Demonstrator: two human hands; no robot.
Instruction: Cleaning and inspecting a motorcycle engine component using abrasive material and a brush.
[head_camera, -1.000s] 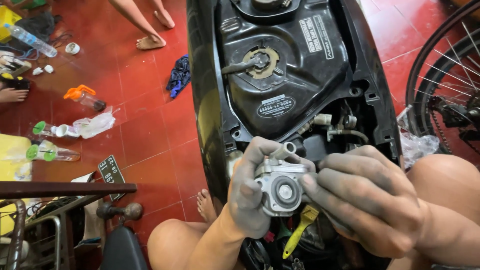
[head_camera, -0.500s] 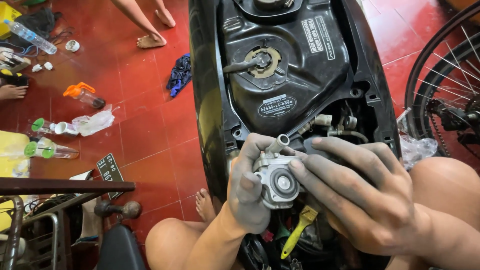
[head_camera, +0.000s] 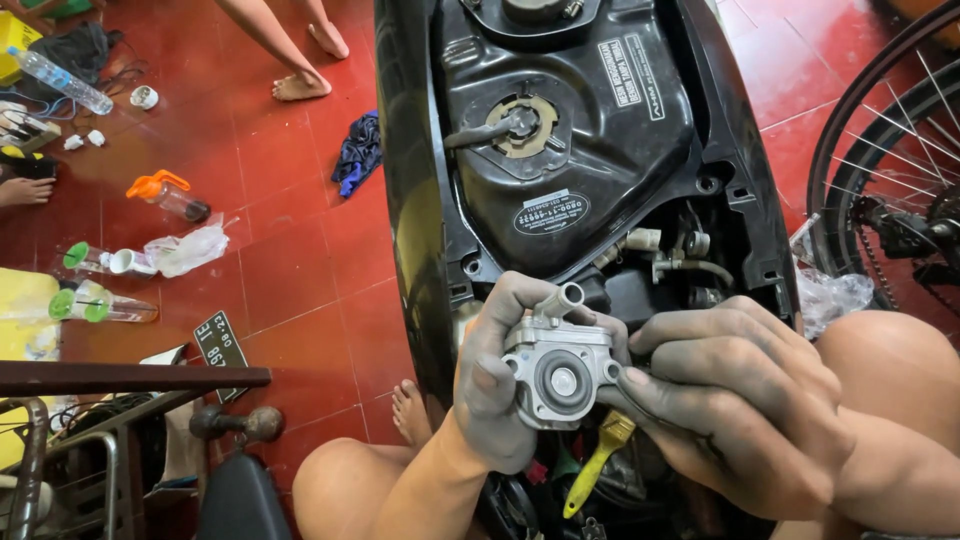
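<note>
my left hand (head_camera: 495, 385) wraps the small silver cast-metal pump body (head_camera: 558, 368) from its left side, thumb pressed flat on the front face, the other fingers curled behind and over the top. my right hand (head_camera: 740, 400) comes in from the right, fingertips (head_camera: 640, 378) touching the part's right edge, the rest of the fingers bent loosely above it. both hands closed on it, grip looks firm on the left, lighter on the right. both are grey with grease.

the part sits between the two hands, held up in front of the open underseat bay of the black scooter body (head_camera: 570, 150), just below the black plastic fuel tank (head_camera: 560, 130). it's a blocky aluminium piece, pale and clean, with a round recessed boss and a small centre stud on the face toward me, a short tube nozzle sticking up at the top, small lugs at the corners.

a yellow-handled brush (head_camera: 597, 462) hangs just under the part, apart from it. red tiled floor (head_camera: 290, 240) to the left with a blue rag (head_camera: 357, 150) and an orange-capped spray bottle (head_camera: 167, 196). bicycle wheel (head_camera: 890, 190) at right.
</note>
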